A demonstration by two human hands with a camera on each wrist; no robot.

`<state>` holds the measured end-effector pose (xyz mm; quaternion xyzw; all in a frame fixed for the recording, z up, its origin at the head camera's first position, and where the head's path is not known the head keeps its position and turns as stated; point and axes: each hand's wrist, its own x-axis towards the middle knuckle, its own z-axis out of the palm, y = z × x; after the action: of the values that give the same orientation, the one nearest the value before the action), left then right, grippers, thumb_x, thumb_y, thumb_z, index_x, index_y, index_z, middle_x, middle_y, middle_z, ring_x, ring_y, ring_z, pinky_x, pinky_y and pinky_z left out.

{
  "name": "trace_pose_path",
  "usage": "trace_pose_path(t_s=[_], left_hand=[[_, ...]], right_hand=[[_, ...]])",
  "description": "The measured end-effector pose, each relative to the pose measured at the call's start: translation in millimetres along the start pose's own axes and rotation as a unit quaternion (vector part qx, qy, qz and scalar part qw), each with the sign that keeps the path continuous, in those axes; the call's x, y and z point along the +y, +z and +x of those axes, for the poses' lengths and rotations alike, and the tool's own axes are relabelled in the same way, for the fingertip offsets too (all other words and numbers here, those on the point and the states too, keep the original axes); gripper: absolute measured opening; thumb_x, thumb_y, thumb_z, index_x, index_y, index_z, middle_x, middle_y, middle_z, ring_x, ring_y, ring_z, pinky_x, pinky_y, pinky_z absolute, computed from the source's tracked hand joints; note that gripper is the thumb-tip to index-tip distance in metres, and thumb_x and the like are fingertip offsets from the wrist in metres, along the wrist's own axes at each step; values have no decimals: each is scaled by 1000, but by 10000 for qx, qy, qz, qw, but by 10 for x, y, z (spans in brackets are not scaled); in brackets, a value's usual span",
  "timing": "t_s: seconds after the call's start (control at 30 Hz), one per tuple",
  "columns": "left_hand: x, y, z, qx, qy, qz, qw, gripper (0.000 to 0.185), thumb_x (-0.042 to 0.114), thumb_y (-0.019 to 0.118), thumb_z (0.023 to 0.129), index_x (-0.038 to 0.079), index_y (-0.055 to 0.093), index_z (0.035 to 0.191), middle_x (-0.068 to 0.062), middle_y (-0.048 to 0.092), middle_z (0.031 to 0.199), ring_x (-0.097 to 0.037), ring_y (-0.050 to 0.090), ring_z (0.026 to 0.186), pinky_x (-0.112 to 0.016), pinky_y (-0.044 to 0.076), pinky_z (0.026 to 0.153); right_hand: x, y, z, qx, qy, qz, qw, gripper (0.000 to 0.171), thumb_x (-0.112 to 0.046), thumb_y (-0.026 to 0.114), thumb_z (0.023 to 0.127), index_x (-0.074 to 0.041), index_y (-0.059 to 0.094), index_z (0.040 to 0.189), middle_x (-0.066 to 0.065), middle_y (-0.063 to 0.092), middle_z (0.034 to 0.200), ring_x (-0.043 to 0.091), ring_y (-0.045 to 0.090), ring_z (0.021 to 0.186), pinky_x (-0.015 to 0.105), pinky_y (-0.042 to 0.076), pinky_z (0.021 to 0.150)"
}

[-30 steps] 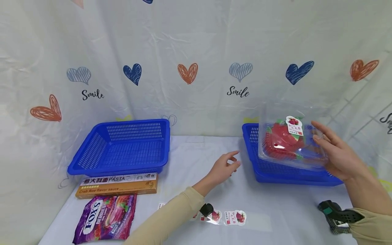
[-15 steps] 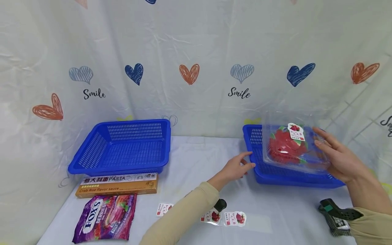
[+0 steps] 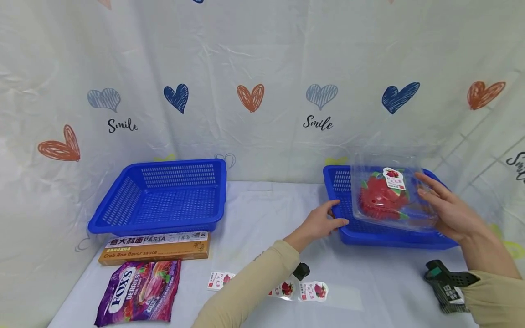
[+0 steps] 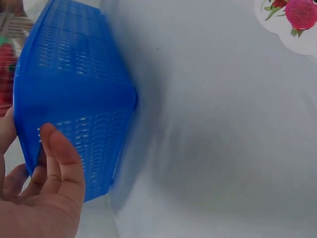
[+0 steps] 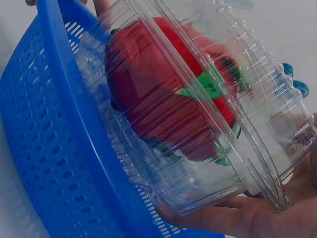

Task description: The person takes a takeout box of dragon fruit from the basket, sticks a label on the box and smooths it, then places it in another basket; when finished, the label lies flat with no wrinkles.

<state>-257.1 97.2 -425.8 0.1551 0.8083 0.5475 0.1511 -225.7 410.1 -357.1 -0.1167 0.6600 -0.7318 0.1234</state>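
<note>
A clear plastic clamshell box point(image 3: 422, 221) is tilted over the right blue basket point(image 3: 395, 239). Inside it lies a red dragon fruit point(image 3: 379, 198) with green tips, and a white fruit sticker point(image 3: 394, 178) is on the lid. My right hand point(image 3: 457, 216) holds the box by its right side; in the right wrist view the fingers point(image 5: 218, 218) reach under it. My left hand point(image 3: 317, 223) grips the left rim of that basket between thumb and fingers. The left wrist view has the hand point(image 4: 49, 183) at the basket's corner, part of the fingers hidden behind the rim.
Another blue basket point(image 3: 176, 196) stands at the left. In front of it lie a pasta box point(image 3: 156, 248) and a purple candy bag point(image 3: 139, 291). Several fruit stickers point(image 3: 313, 291) lie near the left forearm. A dark packet point(image 3: 449, 294) is by the right wrist.
My left hand has moved right and taken hold of the right basket's rim. My right hand has lowered the clamshell box slightly toward the basket.
</note>
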Motion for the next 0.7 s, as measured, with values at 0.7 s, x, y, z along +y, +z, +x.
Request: trace_pose_path(t_s=[0.7], left_hand=[[-9,26,6,203,-25,-769,9968,61,19,77,86,21,50,142,2,51,86,-19,66,72,-36,57,66]], right_hand=[[110,-174,173,97,613,-1528,9863,57,-27,30,109,-35,0,157,9,-18,159,-6,55,101,35,56,77]])
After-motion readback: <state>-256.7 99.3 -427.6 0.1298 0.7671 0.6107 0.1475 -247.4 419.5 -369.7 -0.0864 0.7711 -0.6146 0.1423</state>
